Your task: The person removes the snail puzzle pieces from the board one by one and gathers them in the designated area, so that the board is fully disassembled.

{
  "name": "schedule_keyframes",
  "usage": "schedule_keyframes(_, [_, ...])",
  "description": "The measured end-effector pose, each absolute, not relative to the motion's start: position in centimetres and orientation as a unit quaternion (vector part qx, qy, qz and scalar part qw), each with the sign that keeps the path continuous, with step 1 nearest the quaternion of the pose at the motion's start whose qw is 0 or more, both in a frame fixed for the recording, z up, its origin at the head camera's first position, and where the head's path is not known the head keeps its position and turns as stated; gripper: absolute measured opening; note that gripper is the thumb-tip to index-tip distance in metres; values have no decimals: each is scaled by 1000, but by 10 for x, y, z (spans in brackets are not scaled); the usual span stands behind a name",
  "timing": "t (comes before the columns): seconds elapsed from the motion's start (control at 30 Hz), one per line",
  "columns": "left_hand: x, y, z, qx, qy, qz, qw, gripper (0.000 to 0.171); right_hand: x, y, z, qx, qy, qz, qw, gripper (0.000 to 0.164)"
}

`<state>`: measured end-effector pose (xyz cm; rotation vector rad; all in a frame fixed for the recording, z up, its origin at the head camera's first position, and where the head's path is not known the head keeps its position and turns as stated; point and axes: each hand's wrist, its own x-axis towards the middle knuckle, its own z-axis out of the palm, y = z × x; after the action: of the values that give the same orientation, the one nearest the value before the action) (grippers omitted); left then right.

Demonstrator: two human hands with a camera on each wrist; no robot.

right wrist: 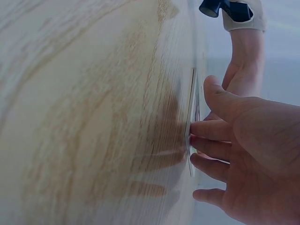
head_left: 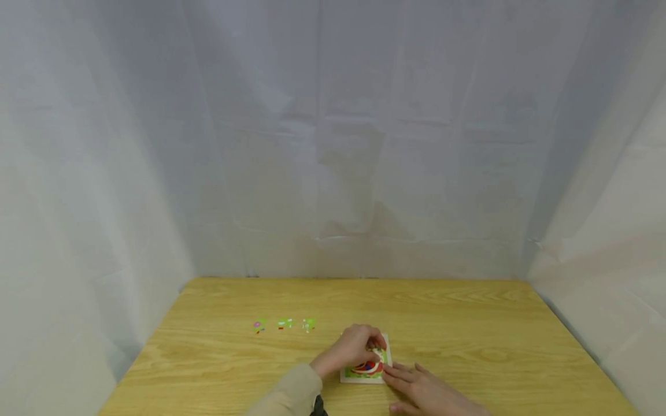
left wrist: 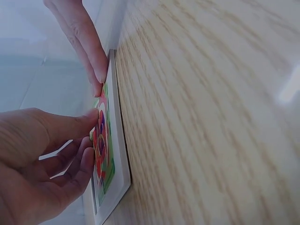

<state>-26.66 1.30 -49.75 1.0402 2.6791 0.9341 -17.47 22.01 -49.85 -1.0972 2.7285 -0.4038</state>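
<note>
A small square jigsaw puzzle (head_left: pixel 364 379) with a white border and a red, green and blue picture lies near the front of the table. My left hand (head_left: pixel 355 346) reaches over it from the left. Its curled thumb and fingers pinch a puzzle piece (left wrist: pixel 92 135) at the picture's surface, mostly covered by the fingertips. From the right, my right hand (head_left: pixel 418 390) rests its straight fingertips on the puzzle's edge. In the right wrist view the puzzle board (right wrist: pixel 191 101) shows edge-on, with the extended fingers (right wrist: pixel 211 147) against it.
Several loose puzzle pieces (head_left: pixel 285 324), green with bits of white, pink and red, lie in small groups farther back on the left. They sit on the wood-grain table (head_left: pixel 458 323). White sheeting (head_left: pixel 354 173) hangs behind and along both sides.
</note>
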Motion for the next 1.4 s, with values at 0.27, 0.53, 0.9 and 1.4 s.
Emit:
schedule_keyframes(0.27, [-265, 16, -496, 336, 893, 292, 63, 21, -174, 220, -499, -356, 917, -148, 101, 62])
schedule_keyframes(0.53, [-265, 17, -495, 326, 892, 303, 75, 21, -174, 221, -498, -361, 916, -146, 95, 61])
schedule_keyframes(0.9, [-267, 17, -495, 324, 886, 321, 83, 23, -174, 221, -499, -365, 917, -136, 89, 61])
schedule_keyframes(1.4, [-279, 3, -496, 326, 838, 427, 95, 9, -175, 217, -498, -354, 921, -132, 98, 62])
